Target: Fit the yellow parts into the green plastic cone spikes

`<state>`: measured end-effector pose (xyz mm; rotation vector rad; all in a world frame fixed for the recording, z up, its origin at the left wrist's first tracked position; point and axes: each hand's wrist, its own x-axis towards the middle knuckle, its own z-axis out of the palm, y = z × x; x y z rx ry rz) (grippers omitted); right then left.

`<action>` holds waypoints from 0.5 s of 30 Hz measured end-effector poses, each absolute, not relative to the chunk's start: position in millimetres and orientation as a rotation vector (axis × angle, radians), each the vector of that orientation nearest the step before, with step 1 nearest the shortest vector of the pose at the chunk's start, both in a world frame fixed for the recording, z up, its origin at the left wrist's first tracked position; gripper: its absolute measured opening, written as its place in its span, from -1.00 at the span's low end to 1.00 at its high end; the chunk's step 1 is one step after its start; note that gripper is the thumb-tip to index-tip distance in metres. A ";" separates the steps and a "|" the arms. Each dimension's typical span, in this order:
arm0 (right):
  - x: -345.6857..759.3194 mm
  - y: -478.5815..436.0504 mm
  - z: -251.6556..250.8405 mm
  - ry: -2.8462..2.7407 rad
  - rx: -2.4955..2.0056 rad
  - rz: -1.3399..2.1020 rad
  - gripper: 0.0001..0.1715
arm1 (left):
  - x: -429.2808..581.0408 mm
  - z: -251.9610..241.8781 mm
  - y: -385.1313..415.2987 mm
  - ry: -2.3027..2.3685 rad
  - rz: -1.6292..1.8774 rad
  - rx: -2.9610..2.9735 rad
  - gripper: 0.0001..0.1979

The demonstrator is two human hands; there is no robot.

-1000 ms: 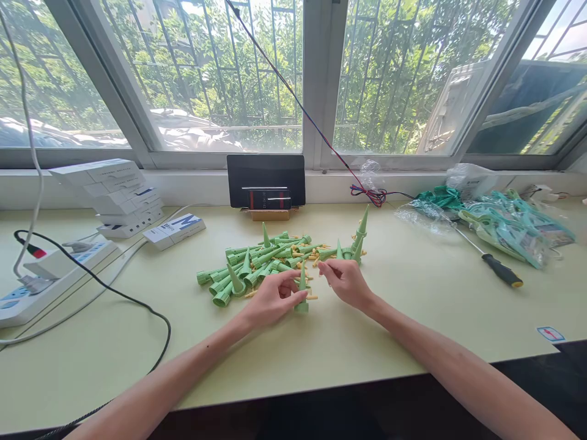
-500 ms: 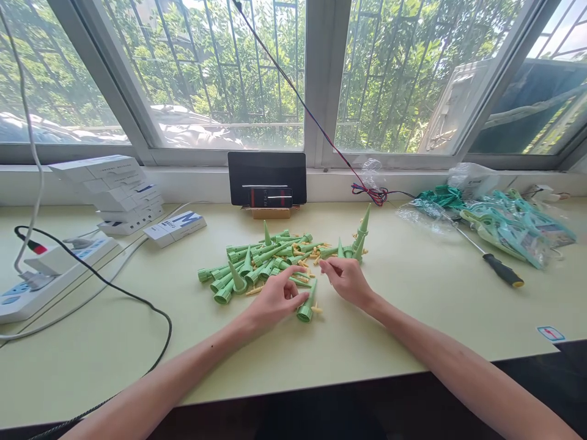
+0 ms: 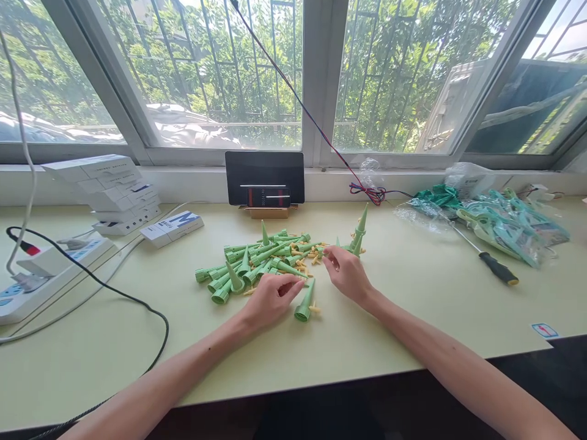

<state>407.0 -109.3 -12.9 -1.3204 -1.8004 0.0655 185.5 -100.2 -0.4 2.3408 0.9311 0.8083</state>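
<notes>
Several green plastic spikes with hollow threaded collars lie in a heap [image 3: 257, 263], a few of them standing point up. Small yellow plastic pieces [image 3: 315, 252] are scattered along the heap's right side. My left hand [image 3: 273, 298] is at the near edge of the heap, thumb and fingers pinched together; what they hold, if anything, is hidden. Just right of its fingertips, a single green spike [image 3: 305, 302] lies with a yellow piece [image 3: 314, 308] against it. My right hand [image 3: 348, 273] is curled closed beside the yellow pieces, its grip hidden. Behind it rise stacked green spikes [image 3: 359, 231].
White boxes [image 3: 114, 189] are stacked at the left, near a power strip [image 3: 55, 275] and cables. A dark tablet [image 3: 265, 171] and a phone [image 3: 268, 197] stand at the back. On the right lie a screwdriver [image 3: 498, 267] and bagged green items [image 3: 504, 220].
My left hand's thumb and fingers have come together from a spread pose beside the single spike. My right hand has shifted slightly away from me. The view has moved a little.
</notes>
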 end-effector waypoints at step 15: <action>390.4 -99.2 -18.9 -2.287 -1.155 -0.004 -0.54 | 186.6 -4.1 -96.8 0.970 0.762 2.361 -0.63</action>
